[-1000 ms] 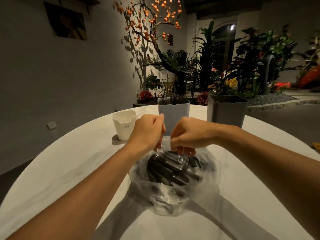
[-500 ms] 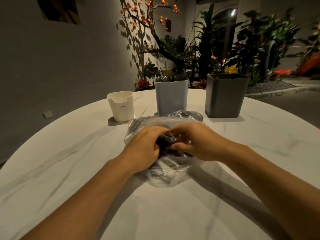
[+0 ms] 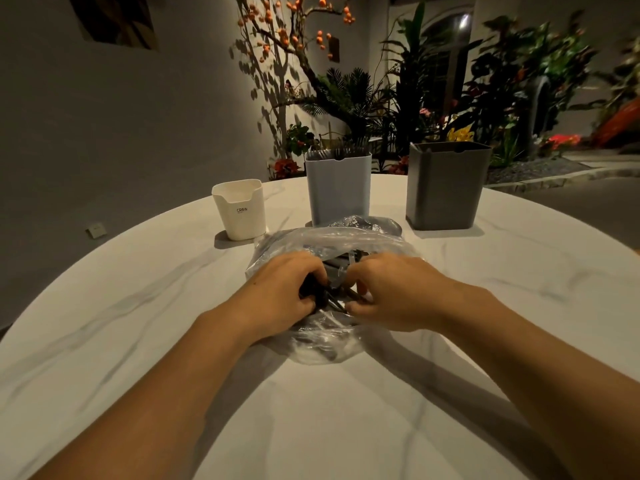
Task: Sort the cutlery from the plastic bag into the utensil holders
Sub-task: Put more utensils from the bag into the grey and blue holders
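Crumpled clear plastic bag point(image 3: 325, 239) lying at the middle of a round white marble-veined table point(image 3: 138, 306), mouth toward the viewer; inside it, dark plastic cutlery point(image 3: 341, 265) bundled together, long axes running roughly from near-left to far-right (individual pieces too dim and tangled to tell apart). Left hand point(image 3: 284, 292) curled round a dark clump of that cutlery at the bag's mouth; right hand point(image 3: 391, 292) just beside it, fingers bent and pinching the thin film of the bag, fingertips partly hidden behind the plastic. Beyond the bag, three holders in a row near the far edge: short white plastic cup point(image 3: 239, 209) at left, standing apart from the bag; tall pale blue rectangular holder point(image 3: 338, 188) in the middle, with dark tips showing above its rim and the bag's far end touching or just in front of its base (cannot tell which); tall dark grey rectangular holder point(image 3: 446, 187) at right. Bare tabletop wide on both sides and in front of the forearms; near table edge cut off by the frame. Behind, dim grey wall and blurred potted plants point(image 3: 485, 81).
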A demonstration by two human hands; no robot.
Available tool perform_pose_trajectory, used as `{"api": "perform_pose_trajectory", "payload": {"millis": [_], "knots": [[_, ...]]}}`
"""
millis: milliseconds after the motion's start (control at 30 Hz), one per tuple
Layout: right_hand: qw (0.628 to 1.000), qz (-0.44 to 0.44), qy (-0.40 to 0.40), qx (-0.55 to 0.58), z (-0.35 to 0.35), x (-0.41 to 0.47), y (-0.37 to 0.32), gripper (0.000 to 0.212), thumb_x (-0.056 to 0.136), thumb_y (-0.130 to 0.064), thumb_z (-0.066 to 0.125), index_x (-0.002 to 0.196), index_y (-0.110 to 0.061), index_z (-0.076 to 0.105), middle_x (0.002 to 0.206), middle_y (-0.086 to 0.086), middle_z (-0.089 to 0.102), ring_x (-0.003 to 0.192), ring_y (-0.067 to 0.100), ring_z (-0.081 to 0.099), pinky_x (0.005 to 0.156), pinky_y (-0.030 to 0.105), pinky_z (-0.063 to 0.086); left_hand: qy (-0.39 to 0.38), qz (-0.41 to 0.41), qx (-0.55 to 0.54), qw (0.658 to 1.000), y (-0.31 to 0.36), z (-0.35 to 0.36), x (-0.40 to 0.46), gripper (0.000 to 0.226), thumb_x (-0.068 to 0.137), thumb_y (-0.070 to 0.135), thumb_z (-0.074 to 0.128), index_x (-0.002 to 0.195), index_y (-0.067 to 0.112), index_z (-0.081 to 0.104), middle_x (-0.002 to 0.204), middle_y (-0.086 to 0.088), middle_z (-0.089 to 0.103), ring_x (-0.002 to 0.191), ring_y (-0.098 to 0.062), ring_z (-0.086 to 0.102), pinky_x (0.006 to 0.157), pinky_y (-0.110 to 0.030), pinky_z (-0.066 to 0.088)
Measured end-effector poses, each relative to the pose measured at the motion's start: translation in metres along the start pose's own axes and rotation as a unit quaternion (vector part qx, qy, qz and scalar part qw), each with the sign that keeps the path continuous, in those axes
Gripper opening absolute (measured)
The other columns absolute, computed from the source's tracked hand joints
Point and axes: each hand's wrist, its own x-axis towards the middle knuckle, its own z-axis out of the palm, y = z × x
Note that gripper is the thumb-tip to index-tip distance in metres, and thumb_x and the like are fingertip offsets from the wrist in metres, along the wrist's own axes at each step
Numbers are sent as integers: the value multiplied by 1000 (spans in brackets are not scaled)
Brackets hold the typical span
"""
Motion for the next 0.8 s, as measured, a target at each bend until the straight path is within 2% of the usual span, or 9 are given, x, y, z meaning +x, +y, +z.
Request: {"api": "perform_pose_trajectory", "payload": {"millis": [100,167,267,400,567,633,800], "knots": [[999,35,15,25,1,1,-3,41,87,-64,49,92,-27,67,82,-7,68,73,11,61,64,32,54,4,-3,2,1000,1,1,0,30,80,10,73,94,34,61,97,17,57,93,-5,52,81,-25,47],[998,47,22,25,3,1,-8,43,85,-69,53,89,-28,65,76,-9,65,69,9,59,57,27,48,5,-3,9,1000,0,1,-1,29,80,10,73,95,33,62,97,17,57,93,-6,52,82,-26,48],[996,74,31,44,8,2,-13,33,85,-57,63,97,-26,63,82,-8,65,74,12,60,65,32,54,-1,0,15,1000,0,0,-1,29,79,11,67,97,32,59,98,17,56,93,-6,50,81,-24,46],[992,109,31,57,8,2,-14,26,83,-46,63,97,-25,56,92,-5,64,85,17,58,74,38,54,4,-12,4,1000,5,0,-1,20,79,14,58,92,29,55,94,16,55,91,-4,49,79,-29,45],[989,105,19,107,5,1,-13,25,83,-43,71,96,-29,55,94,-10,65,88,13,58,75,33,53,12,-18,14,1000,5,2,-1,14,87,22,60,96,31,55,98,16,56,95,-8,51,87,-34,49],[985,103,28,135,5,1,-12,26,82,-41,75,100,-32,58,95,-12,67,92,12,59,80,35,55,15,-18,17,1000,5,3,-1,15,88,20,60,98,30,57,100,15,57,96,-8,51,88,-35,49],[983,92,44,150,7,2,-15,26,87,-45,71,106,-30,60,96,-11,68,91,12,62,82,35,56,20,-19,19,999,5,4,-2,14,90,21,62,100,29,58,103,13,57,97,-9,51,89,-35,50]]}}
